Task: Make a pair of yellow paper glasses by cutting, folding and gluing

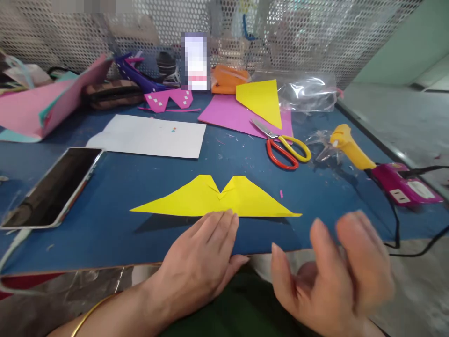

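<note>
A yellow paper cut-out (182, 199) lies near the front edge of the blue table, with two humps, a V notch between them and long pointed ends. Its lower edge stands a little off the table at the sides, casting a shadow. My left hand (203, 252) is flat, fingers stretched together, their tips touching the middle of that lower edge. To the right, my right hand (336, 271) is raised at the table edge, fingers curled but apart, with nothing in it. Beyond the cut-out lie scissors (280, 152) with one red and one yellow handle loop.
A dark-screened phone (52, 187) and white sheet (154, 138) lie left. Pink paper glasses (168, 100), a lit phone (195, 61), purple sheet (224, 114) and yellow piece (261, 98) are behind. A yellow glue gun (354, 147) and magenta power strip (403, 185) with cables are right.
</note>
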Motion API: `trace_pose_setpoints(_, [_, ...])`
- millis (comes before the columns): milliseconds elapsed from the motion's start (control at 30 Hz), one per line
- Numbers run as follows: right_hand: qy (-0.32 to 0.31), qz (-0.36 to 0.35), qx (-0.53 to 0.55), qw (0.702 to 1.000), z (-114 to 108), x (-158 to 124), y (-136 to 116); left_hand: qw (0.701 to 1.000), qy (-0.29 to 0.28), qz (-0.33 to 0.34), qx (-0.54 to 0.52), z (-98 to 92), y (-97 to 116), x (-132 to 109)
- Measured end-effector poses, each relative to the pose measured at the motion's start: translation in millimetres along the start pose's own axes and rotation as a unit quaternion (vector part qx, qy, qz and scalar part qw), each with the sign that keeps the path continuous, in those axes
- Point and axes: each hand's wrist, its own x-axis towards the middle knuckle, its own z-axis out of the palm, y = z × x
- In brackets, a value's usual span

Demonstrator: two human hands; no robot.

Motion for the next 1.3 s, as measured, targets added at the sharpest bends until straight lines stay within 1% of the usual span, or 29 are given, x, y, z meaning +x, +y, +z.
trace_pose_setpoints(33, [-0.023,-0.021,0.044,0.999,2,-1,-1,1.000,0.006,0.003,-0.009,0.2,-2,-2])
trace_pose_setpoints(67, [-0.067,-0.038,0.101,0.992,4,-2,-1,1.000,0.013,0.004,-0.019,0.3,-4,-4])
trace_pose_setpoints(133, [-0.171,-0.050,0.197,0.964,11,-3,-2,0.999,0.024,-0.004,-0.036,-0.6,-9,-8])
trace_pose_setpoints(200, [-0.232,-0.043,0.219,0.947,19,-5,-3,0.998,0.024,-0.032,-0.043,-4.1,-15,-13])
trace_pose_setpoints(267, [-0.256,-0.039,0.206,0.944,24,-6,-3,0.996,0.025,-0.077,-0.035,-9.8,-22,-17])
trace_pose_setpoints(333, [-0.258,-0.043,0.203,0.943,26,-6,-1,0.992,0.029,-0.120,-0.018,-15.7,-31,-20])
trace_pose_setpoints(400, [-0.255,-0.054,0.207,0.943,25,-6,1,0.990,0.020,-0.138,-0.005,-19.9,-39,-22])
trace_pose_setpoints(500, [-0.248,-0.070,0.216,0.942,24,-6,4,0.992,-0.002,-0.124,-0.008,-21.7,-48,-19])
trace_pose_setpoints(567, [-0.246,-0.069,0.213,0.943,23,-6,8,0.993,-0.009,-0.113,-0.021,-21.4,-50,-14])
trace_pose_setpoints(633, [-0.250,-0.064,0.199,0.945,22,-7,11,0.992,-0.013,-0.117,-0.044,-21.4,-48,-9])
trace_pose_setpoints(733, [-0.259,-0.055,0.175,0.948,21,-7,15,0.984,-0.030,-0.151,-0.089,-22.2,-38,-2])
trace_pose_setpoints(833, [-0.239,-0.058,0.172,0.954,20,-5,15,0.978,-0.033,-0.180,-0.097,-22.7,-29,1])
trace_pose_setpoints(900, [-0.219,-0.080,0.191,0.953,22,-3,11,0.976,-0.029,-0.192,-0.096,-22.2,-25,1])
trace_pose_setpoints(1033, [-0.221,-0.122,0.215,0.944,26,-3,1,0.972,-0.023,-0.209,-0.104,-20.9,-24,0])
trace_pose_setpoints(1167, [-0.224,-0.129,0.201,0.945,31,-5,-5,0.969,-0.019,-0.218,-0.112,-19.6,-26,-3])
trace_pose_setpoints(1300, [-0.236,-0.133,0.202,0.941,31,-6,-5,0.968,-0.030,-0.219,-0.118,-17.5,-30,-4])
